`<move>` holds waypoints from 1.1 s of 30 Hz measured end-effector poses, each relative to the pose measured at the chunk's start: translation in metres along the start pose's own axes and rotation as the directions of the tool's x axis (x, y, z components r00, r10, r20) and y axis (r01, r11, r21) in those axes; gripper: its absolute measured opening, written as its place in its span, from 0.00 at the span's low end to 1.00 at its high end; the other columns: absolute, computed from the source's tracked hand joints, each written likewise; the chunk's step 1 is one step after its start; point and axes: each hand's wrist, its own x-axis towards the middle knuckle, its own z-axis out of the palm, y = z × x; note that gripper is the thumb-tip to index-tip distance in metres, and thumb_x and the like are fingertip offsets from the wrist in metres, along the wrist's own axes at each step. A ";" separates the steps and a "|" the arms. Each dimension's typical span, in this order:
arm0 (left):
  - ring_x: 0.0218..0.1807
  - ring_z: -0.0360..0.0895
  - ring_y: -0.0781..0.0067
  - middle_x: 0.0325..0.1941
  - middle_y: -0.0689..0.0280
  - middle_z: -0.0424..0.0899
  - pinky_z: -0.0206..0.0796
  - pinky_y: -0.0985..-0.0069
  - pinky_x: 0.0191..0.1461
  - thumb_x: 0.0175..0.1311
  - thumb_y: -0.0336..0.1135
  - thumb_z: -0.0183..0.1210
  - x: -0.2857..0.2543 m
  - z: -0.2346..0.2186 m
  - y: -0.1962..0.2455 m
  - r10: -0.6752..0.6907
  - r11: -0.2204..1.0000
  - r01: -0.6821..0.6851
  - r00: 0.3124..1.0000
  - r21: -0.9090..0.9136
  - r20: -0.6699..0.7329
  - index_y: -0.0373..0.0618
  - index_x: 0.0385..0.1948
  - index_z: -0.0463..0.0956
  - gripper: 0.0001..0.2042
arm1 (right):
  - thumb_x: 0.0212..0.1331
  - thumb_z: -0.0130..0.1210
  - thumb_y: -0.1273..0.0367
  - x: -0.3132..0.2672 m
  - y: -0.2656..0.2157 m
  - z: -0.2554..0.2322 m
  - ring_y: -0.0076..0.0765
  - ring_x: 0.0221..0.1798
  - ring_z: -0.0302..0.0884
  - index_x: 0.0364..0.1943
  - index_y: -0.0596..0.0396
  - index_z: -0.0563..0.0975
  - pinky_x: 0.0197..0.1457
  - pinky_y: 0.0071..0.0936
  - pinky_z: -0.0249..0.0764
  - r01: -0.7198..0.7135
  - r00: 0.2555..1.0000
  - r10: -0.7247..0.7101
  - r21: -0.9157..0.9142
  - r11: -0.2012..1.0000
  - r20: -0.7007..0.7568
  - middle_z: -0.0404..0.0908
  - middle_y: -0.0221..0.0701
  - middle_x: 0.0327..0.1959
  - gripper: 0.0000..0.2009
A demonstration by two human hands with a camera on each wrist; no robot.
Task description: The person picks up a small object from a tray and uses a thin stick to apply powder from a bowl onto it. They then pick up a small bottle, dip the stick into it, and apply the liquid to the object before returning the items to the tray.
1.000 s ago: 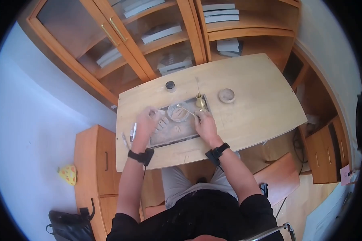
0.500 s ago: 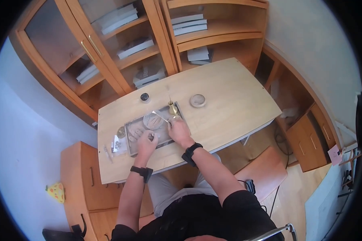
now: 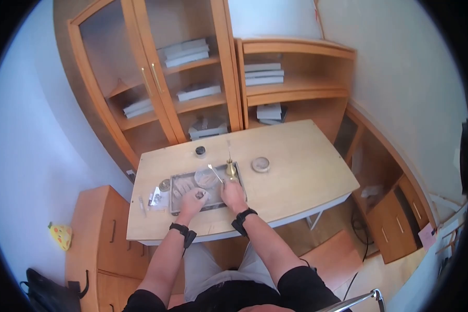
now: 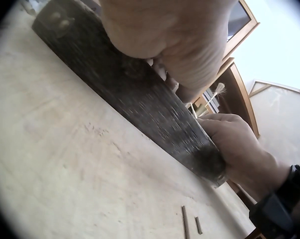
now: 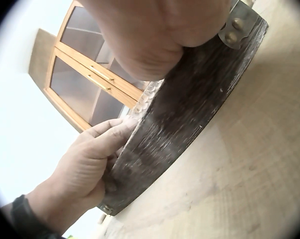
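Note:
In the head view, my left hand [image 3: 192,203] is at the front of the dark-edged tray [image 3: 213,207], its fingers curled round a small dark item [image 3: 199,195], too small to identify. My right hand [image 3: 234,196] holds a thin pale-tipped tool [image 3: 215,172], slanting towards a clear round dish [image 3: 206,178] in the tray. A brass vase [image 3: 231,168] stands behind that hand. In the left wrist view, the tool's brush-like tip [image 4: 218,90] rises above my right hand [image 4: 239,144]. The tray wall [image 5: 165,129] partly hides the left fingers in the right wrist view.
Behind the tray is a dark-topped jar [image 3: 200,151]; a round dish [image 3: 260,165] sits to its right. A small round container [image 3: 164,185] and a clear packet [image 3: 156,197] lie left. Glass-door cabinets and shelves [image 3: 296,78] stand beyond the table [image 3: 307,166].
My left hand has come from the tray's back left to its front, with its fingers curled. The right hand still holds the tool. The head view has tilted up, showing more of the cabinets.

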 end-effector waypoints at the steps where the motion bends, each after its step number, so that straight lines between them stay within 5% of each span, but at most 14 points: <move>1: 0.37 0.86 0.73 0.35 0.62 0.90 0.76 0.74 0.45 0.62 0.37 0.70 0.001 -0.001 0.001 -0.003 1.000 0.003 1.000 -0.015 0.004 0.41 0.38 0.85 0.10 | 0.68 0.53 0.65 0.001 0.000 0.000 0.64 0.47 0.83 0.43 0.59 0.82 0.54 0.55 0.79 0.003 1.000 -0.003 -0.010 1.000 0.004 0.84 0.55 0.41 0.12; 9: 0.37 0.86 0.71 0.34 0.61 0.90 0.77 0.73 0.45 0.61 0.40 0.70 -0.001 -0.003 -0.004 -0.032 0.997 0.031 0.999 -0.069 -0.015 0.42 0.38 0.86 0.11 | 0.66 0.53 0.69 0.004 0.007 0.009 0.63 0.46 0.83 0.42 0.60 0.83 0.54 0.54 0.78 0.123 0.989 -0.125 -0.024 0.992 -0.080 0.84 0.55 0.39 0.11; 33: 0.41 0.87 0.65 0.37 0.60 0.90 0.78 0.69 0.49 0.59 0.44 0.70 0.001 -0.006 -0.020 -0.051 0.996 0.052 0.999 -0.066 0.013 0.44 0.39 0.85 0.15 | 0.70 0.49 0.64 -0.001 -0.002 0.006 0.61 0.51 0.83 0.46 0.57 0.84 0.56 0.54 0.79 0.054 0.998 -0.056 -0.101 0.993 -0.016 0.85 0.51 0.47 0.14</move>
